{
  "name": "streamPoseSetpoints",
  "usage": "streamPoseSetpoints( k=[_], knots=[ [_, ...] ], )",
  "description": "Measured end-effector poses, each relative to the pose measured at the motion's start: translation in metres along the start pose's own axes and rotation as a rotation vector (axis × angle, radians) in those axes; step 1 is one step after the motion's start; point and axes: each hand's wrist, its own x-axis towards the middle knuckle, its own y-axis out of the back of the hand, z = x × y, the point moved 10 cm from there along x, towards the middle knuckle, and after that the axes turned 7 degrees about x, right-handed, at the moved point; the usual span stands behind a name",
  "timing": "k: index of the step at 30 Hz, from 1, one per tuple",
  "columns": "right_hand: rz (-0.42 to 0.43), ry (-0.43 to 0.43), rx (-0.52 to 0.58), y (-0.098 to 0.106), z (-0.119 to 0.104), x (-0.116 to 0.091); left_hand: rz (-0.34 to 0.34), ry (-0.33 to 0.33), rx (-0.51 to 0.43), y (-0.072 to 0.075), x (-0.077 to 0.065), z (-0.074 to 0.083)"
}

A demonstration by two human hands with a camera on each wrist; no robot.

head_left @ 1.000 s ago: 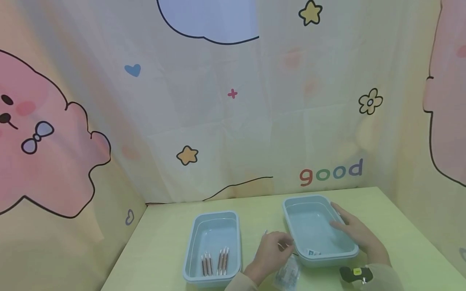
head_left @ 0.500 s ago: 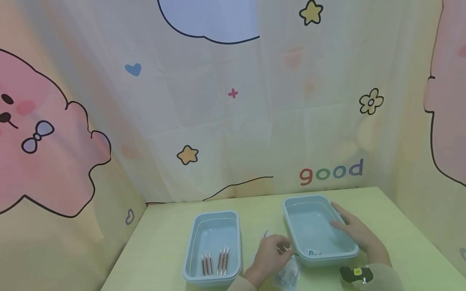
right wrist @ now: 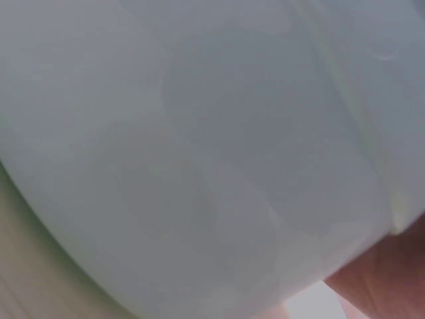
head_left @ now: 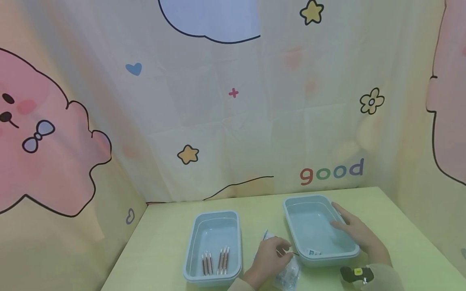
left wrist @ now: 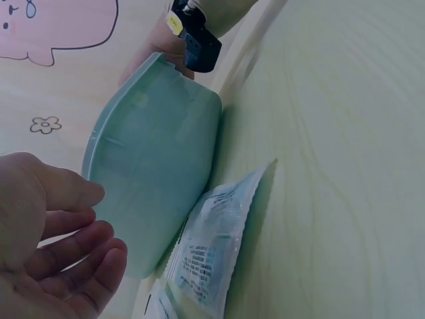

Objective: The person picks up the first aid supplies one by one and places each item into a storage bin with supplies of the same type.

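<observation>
In the head view, my left hand (head_left: 271,256) pinches a thin brown-tipped cotton swab (head_left: 296,254) beside the right tray's near left corner. From the left wrist, its thumb and fingers (left wrist: 109,266) show bent close to that tray, the swab hidden. My right hand (head_left: 358,234) grips the right side of the light-blue tray (head_left: 320,262), with the thumb inside the rim. A small printed packet (head_left: 314,252) lies in this tray's near end. In the right wrist view, the tray wall (right wrist: 199,166) fills most of the picture, blurred.
Several brown cotton swabs (head_left: 223,260) lie in two groups in a second light-blue tray (head_left: 212,279) at the left. Clear printed packets (head_left: 287,277) lie on the table (head_left: 156,246) between the trays. A printed curtain (head_left: 225,121) hangs behind.
My left hand has shifted slightly down and away from the right tray's rim, exposing more of the swab and the packet behind. The right hand and both trays have stayed put.
</observation>
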Motion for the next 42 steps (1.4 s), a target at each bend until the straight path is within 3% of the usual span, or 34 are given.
streamPoseSetpoints(
  k=[16, 42],
  knots=[
    [-0.006, -0.005, 0.017, 0.000, -0.004, -0.003, 0.004, -0.015, 0.062, -0.001, -0.008, -0.003],
    [-0.003, -0.009, 0.000, 0.000, -0.001, -0.001, -0.059, 0.136, 0.034, -0.011, -0.013, -0.026]
  ],
)
